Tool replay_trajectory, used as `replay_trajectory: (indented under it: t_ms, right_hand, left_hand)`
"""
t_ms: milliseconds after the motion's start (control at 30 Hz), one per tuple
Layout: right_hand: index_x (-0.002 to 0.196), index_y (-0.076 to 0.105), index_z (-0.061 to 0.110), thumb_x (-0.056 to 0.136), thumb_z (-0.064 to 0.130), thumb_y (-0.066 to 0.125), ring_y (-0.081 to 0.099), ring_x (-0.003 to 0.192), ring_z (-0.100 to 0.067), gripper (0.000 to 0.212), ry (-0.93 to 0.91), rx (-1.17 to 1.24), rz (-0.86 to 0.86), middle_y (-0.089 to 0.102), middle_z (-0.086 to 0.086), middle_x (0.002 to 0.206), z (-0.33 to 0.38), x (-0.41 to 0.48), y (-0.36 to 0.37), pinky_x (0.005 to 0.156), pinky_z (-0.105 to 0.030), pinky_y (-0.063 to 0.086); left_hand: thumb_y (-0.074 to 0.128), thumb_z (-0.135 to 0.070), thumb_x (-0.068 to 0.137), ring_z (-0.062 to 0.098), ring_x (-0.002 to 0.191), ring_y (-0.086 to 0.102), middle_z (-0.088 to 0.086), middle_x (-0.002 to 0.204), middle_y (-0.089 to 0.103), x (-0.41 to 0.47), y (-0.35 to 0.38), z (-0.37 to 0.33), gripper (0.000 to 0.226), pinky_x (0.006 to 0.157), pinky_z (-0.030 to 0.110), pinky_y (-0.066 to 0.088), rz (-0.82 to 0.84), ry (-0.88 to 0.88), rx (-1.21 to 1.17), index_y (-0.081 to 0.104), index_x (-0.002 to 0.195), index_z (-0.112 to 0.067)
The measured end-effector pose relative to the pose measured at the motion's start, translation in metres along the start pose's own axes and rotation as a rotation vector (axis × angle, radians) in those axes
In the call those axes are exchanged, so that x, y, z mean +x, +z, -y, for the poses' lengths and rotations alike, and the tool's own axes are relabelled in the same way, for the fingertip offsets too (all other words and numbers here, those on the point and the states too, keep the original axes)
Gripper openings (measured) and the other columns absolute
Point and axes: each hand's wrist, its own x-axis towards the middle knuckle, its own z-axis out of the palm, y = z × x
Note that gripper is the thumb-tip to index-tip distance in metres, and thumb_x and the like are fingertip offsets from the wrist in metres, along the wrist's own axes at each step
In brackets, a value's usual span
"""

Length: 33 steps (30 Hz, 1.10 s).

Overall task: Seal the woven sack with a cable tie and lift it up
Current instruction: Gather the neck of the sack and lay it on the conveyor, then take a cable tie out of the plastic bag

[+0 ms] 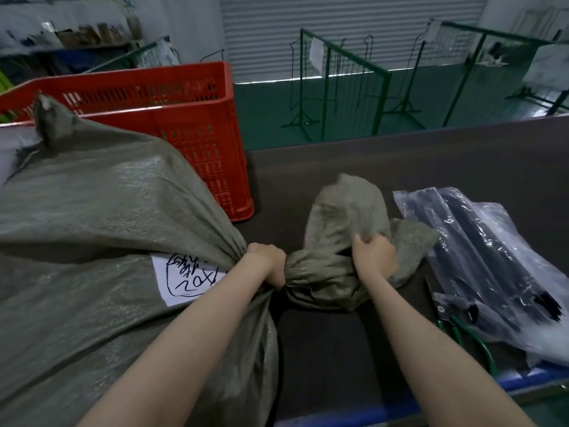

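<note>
A full grey-green woven sack [101, 217] lies on its side across the left of the dark table, with a white handwritten label [181, 277] near its neck. My left hand [269, 263] is clenched around the gathered neck. My right hand [374, 257] grips the loose mouth fabric [345, 211], which fans out to the right of the neck. Black cable ties in clear plastic bags [480, 251] lie on the table at the right, apart from both hands. No cable tie is on the neck.
A red slatted plastic crate [184, 118] stands behind the sack. Green-handled cutters [471, 337] lie by the tie bags near the table's blue front edge [523, 380]. Green wire racks [341, 84] stand on the floor beyond the table.
</note>
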Motion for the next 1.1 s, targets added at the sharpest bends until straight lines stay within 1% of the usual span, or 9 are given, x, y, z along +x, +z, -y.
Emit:
replay_trajectory:
  t_ms: [100,167,300,400,533,667,800,1000,1100]
  right_hand:
    - [0.119,0.058,0.002,0.083,0.036,0.056,0.056,0.118,-0.035,0.049,0.191,-0.193,0.229,0.058,-0.021,0.127,-0.042,0.008,-0.005,0.093,-0.036,0.045]
    - [0.117,0.059,0.0,0.085,0.034,0.054,0.055,0.118,-0.036,0.047,0.133,-0.175,0.283,0.058,-0.023,0.127,-0.045,0.013,-0.008,0.093,-0.036,0.045]
    - [0.104,0.065,0.0,0.087,0.029,0.05,0.057,0.111,-0.037,0.037,-0.021,-0.025,0.233,0.063,-0.025,0.116,-0.037,0.015,-0.012,0.088,-0.035,0.045]
    - [0.097,0.065,0.002,0.087,0.023,0.05,0.058,0.107,-0.036,0.028,-0.092,0.06,0.151,0.066,-0.022,0.109,-0.04,0.019,-0.018,0.086,-0.035,0.044]
    - [0.096,0.064,0.003,0.088,0.019,0.05,0.059,0.102,-0.034,0.023,-0.114,0.144,0.092,0.067,-0.02,0.105,-0.047,0.022,-0.03,0.084,-0.034,0.043]
    - [0.096,0.066,0.006,0.087,0.022,0.051,0.06,0.102,-0.033,0.024,-0.064,0.172,0.029,0.068,-0.019,0.105,-0.057,0.024,-0.045,0.083,-0.034,0.044]
    - [0.094,0.066,0.007,0.085,0.022,0.053,0.06,0.103,-0.033,0.022,-0.047,0.136,-0.021,0.069,-0.018,0.105,-0.082,0.025,-0.067,0.081,-0.033,0.044]
    - [0.089,0.067,0.008,0.081,0.01,0.052,0.061,0.099,-0.033,0.018,0.046,-0.046,-0.054,0.068,-0.017,0.102,-0.127,0.027,-0.104,0.072,-0.031,0.042]
    - [0.091,0.074,0.009,0.079,0.018,0.058,0.061,0.099,-0.035,0.022,0.009,-0.223,-0.086,0.069,-0.019,0.102,-0.15,0.023,-0.117,0.081,-0.036,0.049]
  left_hand:
    - [0.058,-0.036,0.077,0.026,0.114,0.057,0.007,0.127,0.058,0.002,0.002,0.001,0.051,0.082,0.035,0.04,0.083,-0.027,0.029,0.053,0.124,-0.017]
    - [0.06,-0.036,0.077,0.027,0.121,0.053,0.007,0.134,0.053,0.003,0.001,0.003,0.062,0.09,0.037,0.041,0.12,-0.049,0.014,0.044,0.134,-0.017]
    - [0.073,-0.036,0.071,0.031,0.138,0.035,0.013,0.154,0.026,-0.001,-0.008,0.003,0.117,0.111,0.043,0.033,0.185,-0.083,-0.085,-0.013,0.149,-0.023]
    - [0.078,-0.053,0.06,0.033,0.145,0.016,0.014,0.159,0.009,-0.014,-0.027,-0.005,0.138,0.117,0.054,0.013,0.159,-0.105,-0.004,-0.026,0.145,-0.023]
    - [0.069,-0.066,0.062,0.034,0.147,0.003,0.012,0.16,0.0,-0.025,-0.059,-0.038,0.133,0.115,0.063,-0.003,0.146,-0.119,0.049,-0.016,0.148,-0.01]
    - [0.065,-0.062,0.068,0.038,0.143,0.013,0.02,0.154,0.014,-0.026,-0.069,-0.093,0.12,0.114,0.063,0.005,-0.17,-0.055,0.166,0.0,0.148,0.0]
    - [0.055,-0.037,0.084,0.034,0.137,0.028,0.02,0.147,0.029,-0.018,-0.061,-0.153,0.07,0.112,0.044,0.023,-0.431,0.234,0.044,0.027,0.141,-0.008]
    - [0.049,-0.025,0.089,0.033,0.126,0.047,0.016,0.136,0.049,0.002,-0.043,-0.217,0.041,0.102,0.037,0.04,-0.298,0.451,-0.187,0.051,0.128,-0.014]
    - [0.048,-0.022,0.089,0.032,0.126,0.047,0.014,0.136,0.05,0.014,-0.034,-0.237,0.041,0.104,0.039,0.04,-0.184,0.509,-0.217,0.052,0.13,-0.026]
